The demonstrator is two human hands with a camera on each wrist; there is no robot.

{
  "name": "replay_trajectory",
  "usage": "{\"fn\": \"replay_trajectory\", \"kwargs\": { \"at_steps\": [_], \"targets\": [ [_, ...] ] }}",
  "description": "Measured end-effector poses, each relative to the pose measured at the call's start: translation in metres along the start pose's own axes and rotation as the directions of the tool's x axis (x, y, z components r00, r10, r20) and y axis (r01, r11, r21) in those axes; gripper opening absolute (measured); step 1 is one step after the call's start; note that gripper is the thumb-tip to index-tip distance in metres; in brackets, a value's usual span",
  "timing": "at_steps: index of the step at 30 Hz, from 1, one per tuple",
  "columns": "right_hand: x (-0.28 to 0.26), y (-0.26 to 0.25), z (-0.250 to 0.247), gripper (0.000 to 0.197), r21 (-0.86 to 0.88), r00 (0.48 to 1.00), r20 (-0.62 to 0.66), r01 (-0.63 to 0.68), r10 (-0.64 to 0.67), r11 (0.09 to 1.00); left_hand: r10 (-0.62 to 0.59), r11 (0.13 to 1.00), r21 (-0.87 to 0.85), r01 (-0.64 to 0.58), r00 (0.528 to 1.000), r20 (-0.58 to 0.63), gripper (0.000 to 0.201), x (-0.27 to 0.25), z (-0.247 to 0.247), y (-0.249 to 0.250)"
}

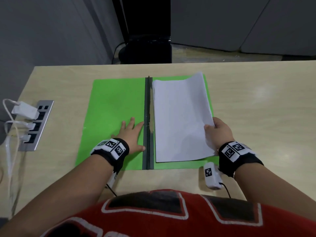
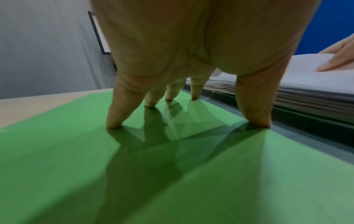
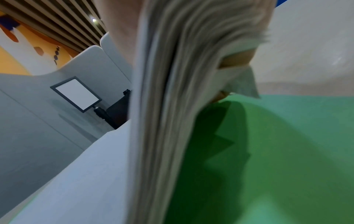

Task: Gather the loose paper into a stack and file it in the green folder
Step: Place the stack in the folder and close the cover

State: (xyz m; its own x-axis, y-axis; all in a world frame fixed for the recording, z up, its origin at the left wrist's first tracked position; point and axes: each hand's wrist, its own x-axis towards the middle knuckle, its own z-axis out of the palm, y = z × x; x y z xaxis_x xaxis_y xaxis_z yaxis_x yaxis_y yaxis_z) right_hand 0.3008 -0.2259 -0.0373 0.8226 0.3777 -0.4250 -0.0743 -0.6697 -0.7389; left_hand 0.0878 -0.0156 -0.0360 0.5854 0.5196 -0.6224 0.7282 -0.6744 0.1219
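Observation:
The green folder (image 1: 112, 106) lies open on the desk, its dark spine (image 1: 148, 120) running down the middle. A stack of white paper (image 1: 179, 120) rests on the right flap, left edge against the spine. My left hand (image 1: 131, 132) presses flat on the left flap with spread straight fingers; the left wrist view shows the fingertips (image 2: 114, 124) on the green folder (image 2: 76, 166). My right hand (image 1: 217, 129) grips the stack's right edge, thumb on top, and lifts that edge. The right wrist view shows the paper (image 3: 168, 106) edge-on above the green folder (image 3: 287, 144).
A metal power strip (image 1: 36, 125) with white plugs and cables sits at the desk's left edge. A small white tagged device (image 1: 212, 176) lies by my right wrist near the front edge. Bare wood extends to the right of the folder. A dark stand base (image 1: 147, 48) is behind the desk.

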Motion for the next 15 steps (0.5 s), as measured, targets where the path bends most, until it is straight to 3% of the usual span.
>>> {"fn": "replay_trajectory", "kwargs": {
  "at_steps": [15],
  "targets": [
    [-0.0024,-0.0008,0.008,0.024,-0.104,0.999,0.027,0.049,-0.046,0.993,0.011,1.0,0.006,-0.011,1.0,-0.014,0.106,0.0004,0.0018,-0.0092]
  ]
}}
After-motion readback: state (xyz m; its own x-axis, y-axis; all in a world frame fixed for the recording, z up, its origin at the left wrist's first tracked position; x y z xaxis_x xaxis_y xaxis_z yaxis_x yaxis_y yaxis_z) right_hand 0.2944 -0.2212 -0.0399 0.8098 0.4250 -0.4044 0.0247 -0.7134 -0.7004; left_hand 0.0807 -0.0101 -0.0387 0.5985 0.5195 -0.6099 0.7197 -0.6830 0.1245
